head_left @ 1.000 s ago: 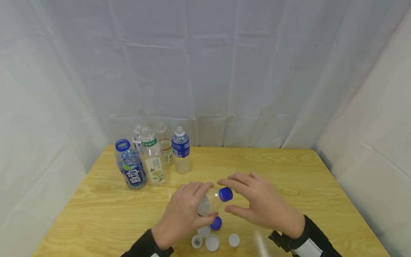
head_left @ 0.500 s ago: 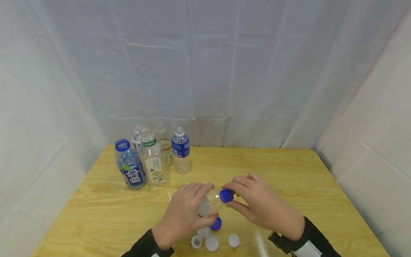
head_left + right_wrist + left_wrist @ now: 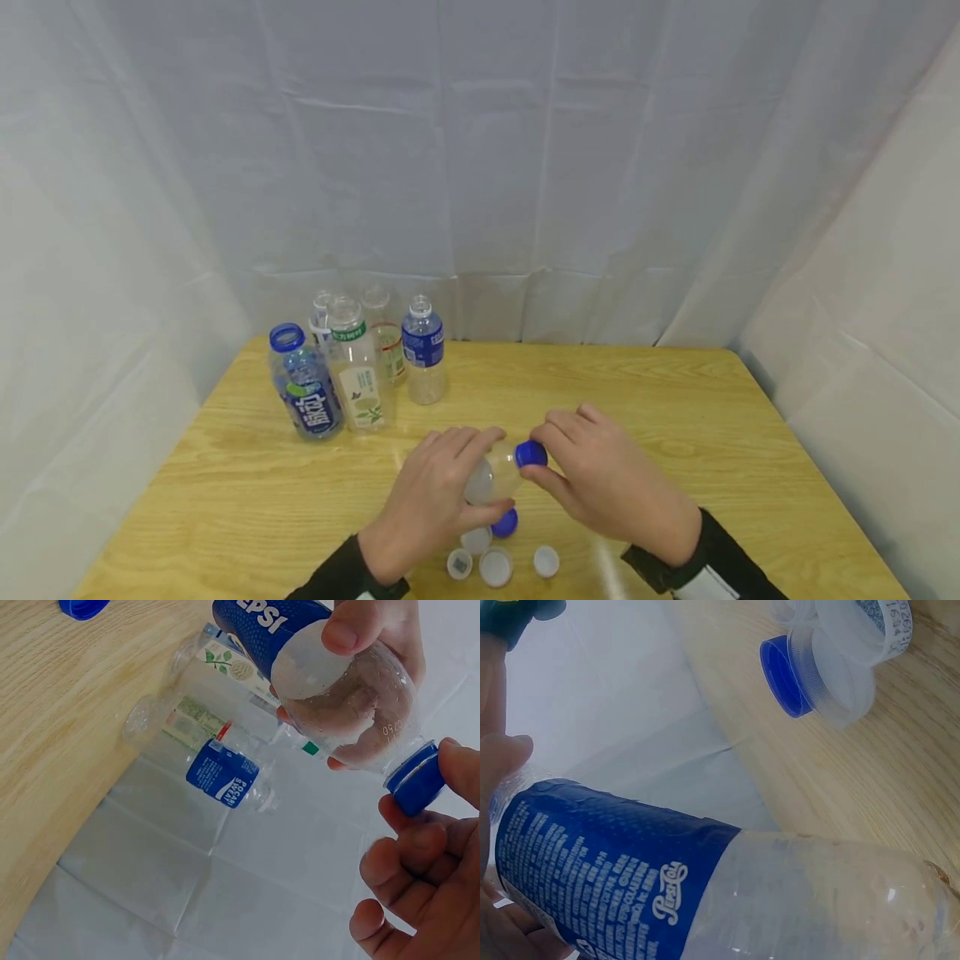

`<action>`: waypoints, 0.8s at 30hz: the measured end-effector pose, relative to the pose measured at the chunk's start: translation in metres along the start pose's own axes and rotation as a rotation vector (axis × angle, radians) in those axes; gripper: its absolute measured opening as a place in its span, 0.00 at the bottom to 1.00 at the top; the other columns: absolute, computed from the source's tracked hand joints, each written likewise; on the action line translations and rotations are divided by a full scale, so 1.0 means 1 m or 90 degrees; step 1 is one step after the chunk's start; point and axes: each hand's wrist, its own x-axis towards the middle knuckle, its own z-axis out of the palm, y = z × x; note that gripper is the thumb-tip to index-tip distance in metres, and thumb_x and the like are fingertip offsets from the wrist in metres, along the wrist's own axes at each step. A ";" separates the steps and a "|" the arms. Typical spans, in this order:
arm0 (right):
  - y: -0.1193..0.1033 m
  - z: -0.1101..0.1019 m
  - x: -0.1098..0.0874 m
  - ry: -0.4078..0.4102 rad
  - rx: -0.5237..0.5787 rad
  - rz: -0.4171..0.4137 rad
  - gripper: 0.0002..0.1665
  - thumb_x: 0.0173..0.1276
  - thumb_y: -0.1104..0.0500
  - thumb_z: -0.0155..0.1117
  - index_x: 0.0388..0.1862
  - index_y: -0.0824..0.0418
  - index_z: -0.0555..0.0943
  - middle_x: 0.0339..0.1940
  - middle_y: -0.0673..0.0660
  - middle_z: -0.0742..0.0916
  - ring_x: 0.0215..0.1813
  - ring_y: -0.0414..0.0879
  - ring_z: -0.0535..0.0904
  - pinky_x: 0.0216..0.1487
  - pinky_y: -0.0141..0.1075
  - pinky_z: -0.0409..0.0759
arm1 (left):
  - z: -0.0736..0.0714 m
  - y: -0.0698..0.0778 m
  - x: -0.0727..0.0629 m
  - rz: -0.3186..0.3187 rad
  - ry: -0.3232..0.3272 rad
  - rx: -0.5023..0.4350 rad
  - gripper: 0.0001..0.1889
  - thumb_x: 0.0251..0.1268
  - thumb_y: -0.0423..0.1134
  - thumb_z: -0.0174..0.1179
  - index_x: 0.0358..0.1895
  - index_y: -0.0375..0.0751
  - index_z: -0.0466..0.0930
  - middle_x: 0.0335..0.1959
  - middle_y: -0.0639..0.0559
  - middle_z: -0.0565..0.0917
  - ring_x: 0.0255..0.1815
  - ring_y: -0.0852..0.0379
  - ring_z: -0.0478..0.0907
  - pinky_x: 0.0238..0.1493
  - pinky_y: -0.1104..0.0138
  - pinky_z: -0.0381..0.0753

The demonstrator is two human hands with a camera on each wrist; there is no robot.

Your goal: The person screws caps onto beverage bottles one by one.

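Observation:
Tilted on its side above the table is a clear Pepsi bottle (image 3: 504, 468) with a blue label (image 3: 622, 862). My left hand (image 3: 435, 492) grips it round the body, the thumb on the near side. A blue cap (image 3: 416, 780) sits on the bottle's mouth, which points to the right. Thumb and index finger of my right hand (image 3: 607, 479) pinch this cap; the other fingers are loosely bent in the right wrist view. Below the bottle, a loose blue cap (image 3: 506, 522) and several white caps (image 3: 497, 567) lie on the wooden table (image 3: 675, 400).
Uncapped bottles stand grouped at the table's back left: a blue-tinted one (image 3: 306, 387), a tea bottle with a green neck band (image 3: 360, 375), a Pocari Sweat bottle (image 3: 424, 350), and others behind. A pale curtain (image 3: 487, 167) hangs along the back and sides.
One second ago my right thumb and fingers were spread around the bottle's cap without touching it. They have since come together on it. The left hand and bottle have barely moved.

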 end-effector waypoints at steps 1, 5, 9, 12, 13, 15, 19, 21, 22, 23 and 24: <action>0.000 0.001 0.000 0.001 -0.004 0.001 0.21 0.78 0.41 0.52 0.43 0.55 0.79 0.32 0.45 0.78 0.32 0.37 0.69 0.36 0.32 0.69 | 0.000 0.000 0.000 0.000 0.001 0.004 0.38 0.51 0.66 0.71 0.63 0.51 0.76 0.47 0.58 0.85 0.45 0.64 0.80 0.43 0.67 0.80; -0.001 0.003 0.000 -0.001 -0.006 0.016 0.21 0.79 0.40 0.50 0.40 0.55 0.78 0.31 0.44 0.76 0.30 0.36 0.66 0.33 0.30 0.68 | -0.001 0.003 0.002 -0.009 -0.003 0.013 0.37 0.51 0.66 0.71 0.63 0.51 0.76 0.48 0.58 0.85 0.45 0.64 0.80 0.44 0.67 0.80; -0.001 0.003 0.001 -0.014 0.008 0.038 0.19 0.79 0.42 0.51 0.39 0.54 0.77 0.30 0.44 0.74 0.30 0.36 0.65 0.32 0.29 0.69 | -0.003 0.004 0.004 -0.022 -0.009 0.017 0.38 0.52 0.66 0.70 0.63 0.51 0.76 0.49 0.57 0.85 0.46 0.63 0.81 0.45 0.67 0.81; -0.001 0.004 0.002 -0.016 0.021 0.043 0.18 0.79 0.42 0.52 0.39 0.54 0.77 0.30 0.44 0.74 0.30 0.35 0.67 0.33 0.29 0.71 | -0.003 0.004 0.004 -0.022 -0.009 0.034 0.38 0.51 0.67 0.71 0.63 0.51 0.77 0.48 0.57 0.85 0.46 0.62 0.81 0.46 0.66 0.82; -0.001 0.003 0.001 -0.015 0.029 0.043 0.18 0.78 0.42 0.53 0.40 0.54 0.78 0.31 0.43 0.75 0.31 0.35 0.67 0.33 0.29 0.72 | -0.004 0.004 0.004 -0.022 -0.008 0.038 0.38 0.50 0.67 0.71 0.63 0.51 0.77 0.47 0.57 0.85 0.46 0.62 0.81 0.46 0.65 0.82; 0.000 0.003 0.001 -0.010 0.058 0.041 0.17 0.77 0.42 0.55 0.43 0.54 0.79 0.32 0.42 0.76 0.32 0.34 0.69 0.35 0.29 0.73 | -0.004 0.003 0.004 -0.021 -0.006 0.043 0.38 0.49 0.66 0.72 0.62 0.52 0.78 0.47 0.57 0.85 0.46 0.62 0.81 0.46 0.65 0.82; 0.003 -0.001 0.000 -0.001 0.135 0.029 0.20 0.72 0.42 0.62 0.55 0.52 0.80 0.38 0.41 0.79 0.37 0.33 0.73 0.39 0.30 0.77 | -0.006 0.001 0.004 -0.019 -0.003 0.021 0.37 0.48 0.65 0.73 0.61 0.52 0.77 0.48 0.57 0.84 0.46 0.62 0.80 0.46 0.65 0.81; 0.004 -0.003 0.000 -0.009 0.170 0.023 0.22 0.71 0.45 0.65 0.59 0.51 0.78 0.41 0.41 0.81 0.40 0.32 0.76 0.42 0.29 0.78 | -0.005 0.001 0.004 -0.012 0.000 0.009 0.37 0.49 0.65 0.73 0.61 0.52 0.77 0.48 0.57 0.84 0.46 0.63 0.80 0.44 0.65 0.80; 0.003 -0.004 0.000 -0.012 0.181 0.020 0.22 0.71 0.47 0.67 0.60 0.51 0.78 0.42 0.41 0.81 0.41 0.32 0.76 0.42 0.28 0.78 | -0.005 0.001 0.004 -0.009 0.001 0.004 0.37 0.49 0.64 0.73 0.61 0.51 0.77 0.48 0.57 0.85 0.46 0.63 0.80 0.44 0.65 0.80; 0.003 -0.004 -0.001 -0.017 0.191 0.021 0.22 0.70 0.49 0.67 0.60 0.51 0.78 0.43 0.41 0.81 0.42 0.32 0.76 0.43 0.27 0.78 | -0.005 0.000 0.004 -0.007 0.003 0.000 0.36 0.49 0.64 0.73 0.61 0.52 0.77 0.48 0.57 0.85 0.45 0.63 0.80 0.43 0.66 0.80; 0.003 -0.005 0.000 -0.018 0.197 0.018 0.21 0.70 0.51 0.68 0.60 0.52 0.78 0.43 0.41 0.81 0.42 0.32 0.77 0.43 0.26 0.79 | -0.005 0.000 0.004 -0.005 0.004 -0.002 0.36 0.49 0.64 0.73 0.61 0.52 0.77 0.48 0.57 0.85 0.45 0.64 0.80 0.43 0.66 0.79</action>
